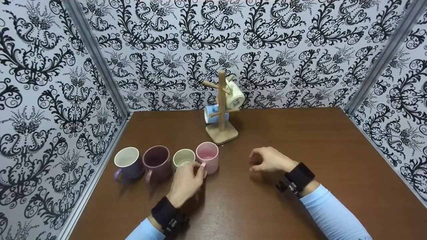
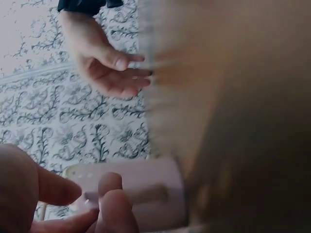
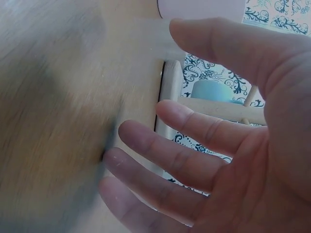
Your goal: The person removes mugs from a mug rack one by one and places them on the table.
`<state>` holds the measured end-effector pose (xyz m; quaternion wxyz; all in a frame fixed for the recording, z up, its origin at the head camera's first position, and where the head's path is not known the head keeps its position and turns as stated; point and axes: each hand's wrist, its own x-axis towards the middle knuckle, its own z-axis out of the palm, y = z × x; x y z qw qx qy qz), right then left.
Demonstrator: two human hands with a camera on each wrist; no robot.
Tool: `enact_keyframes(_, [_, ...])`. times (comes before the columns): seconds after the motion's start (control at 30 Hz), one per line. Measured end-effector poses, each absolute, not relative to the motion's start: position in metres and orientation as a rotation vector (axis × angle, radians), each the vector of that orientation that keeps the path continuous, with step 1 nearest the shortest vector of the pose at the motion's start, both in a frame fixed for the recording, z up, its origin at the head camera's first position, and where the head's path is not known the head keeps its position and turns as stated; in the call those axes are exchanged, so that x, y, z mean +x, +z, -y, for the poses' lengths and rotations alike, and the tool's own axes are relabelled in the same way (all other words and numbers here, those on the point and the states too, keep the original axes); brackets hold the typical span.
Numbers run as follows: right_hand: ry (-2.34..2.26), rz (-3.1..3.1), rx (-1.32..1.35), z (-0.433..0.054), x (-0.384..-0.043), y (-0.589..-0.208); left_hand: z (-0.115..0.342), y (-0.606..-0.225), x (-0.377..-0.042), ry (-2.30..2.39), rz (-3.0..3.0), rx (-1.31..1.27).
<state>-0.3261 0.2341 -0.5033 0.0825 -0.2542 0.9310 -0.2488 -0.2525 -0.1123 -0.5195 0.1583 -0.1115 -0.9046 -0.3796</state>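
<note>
A pink mug (image 1: 212,160) stands upright on the brown table, its handle facing the person. My left hand (image 1: 185,183) pinches that handle between thumb and fingers; the left wrist view shows the fingertips at the side of the mug (image 2: 163,213). To the right, apart from the mug, my right hand (image 1: 272,160) hovers over the table with loosely bent fingers and nothing in them. Partly hidden behind the left hand is a pale green mug (image 1: 184,156). Further left stand a dark maroon mug (image 1: 161,166) and a purple mug (image 1: 133,169) with a white inside.
Behind the pink mug rises a wooden mug tree (image 1: 222,100) on a square base. A cream mug (image 1: 235,96) and a light blue mug (image 1: 210,115) hang on its pegs. Patterned wall panels (image 1: 267,50) enclose the table (image 1: 300,133) at the back and sides.
</note>
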Motion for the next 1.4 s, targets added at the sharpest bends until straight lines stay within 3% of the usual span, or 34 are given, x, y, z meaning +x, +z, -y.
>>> enact_keyframes(0.23, [-0.753, -2.796, -0.758, -0.229, -0.334, -0.487, 0.12, -0.493, -0.265, -0.962, 2.526, -0.344])
enact_keyframes(0.5, [-0.736, -2.95, -0.839, -0.211, -0.358, -0.435, 0.11, -0.447, -0.307, -0.897, 2.557, -0.397])
enact_keyframes(0.67, [-0.785, -3.061, -0.851, -0.2, -0.376, -0.399, 0.091, -0.419, -0.343, -0.884, 2.565, -0.379])
enact_keyframes(0.93, [-0.89, -3.204, -0.612, -0.187, -0.418, -0.334, 0.04, -0.378, -0.384, -0.85, 2.539, -0.336])
enact_keyframes(1.2, [-0.638, -3.208, -0.683, -0.152, -0.446, -0.285, 0.008, -0.385, -0.394, -0.761, 2.561, -0.38])
enact_keyframes(1.4, [-0.32, -3.202, -0.788, -0.113, -0.459, -0.272, 0.002, -0.404, -0.389, -0.604, 2.601, -0.501])
